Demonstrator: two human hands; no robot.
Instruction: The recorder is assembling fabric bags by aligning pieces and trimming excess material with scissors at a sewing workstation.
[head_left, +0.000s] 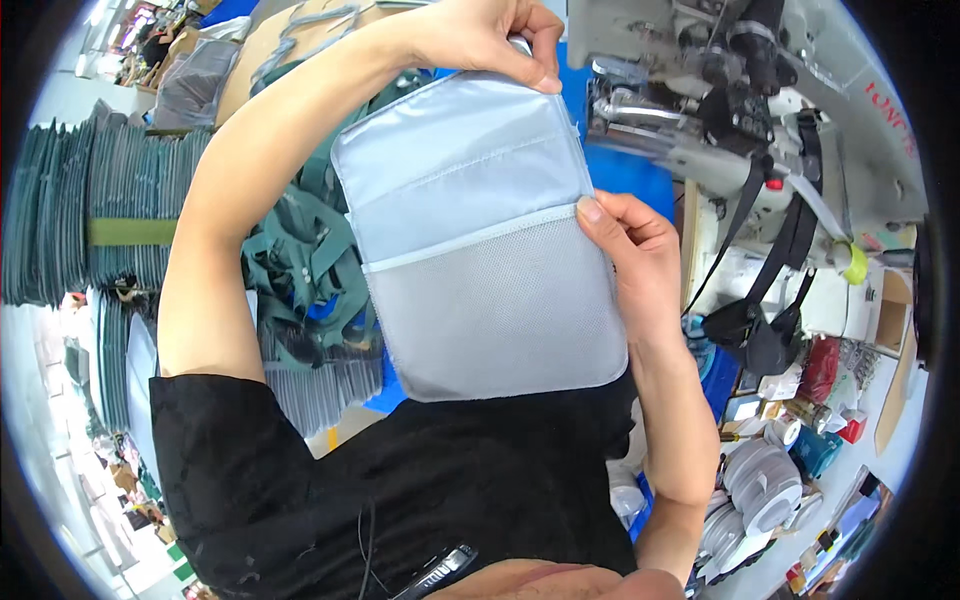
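- left hand [495,42] is pinched closed on the top right corner of a gray mesh-pocket panel [480,300]
- right hand [645,255] has its thumb and fingers nipped on the right edge, lower down
- panel's up in front of the black shirt [450,470]

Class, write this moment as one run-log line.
left hand: pinching grey panel at top-right corner | right hand: pinching right edge beside mesh pocket | green straps: left of panel
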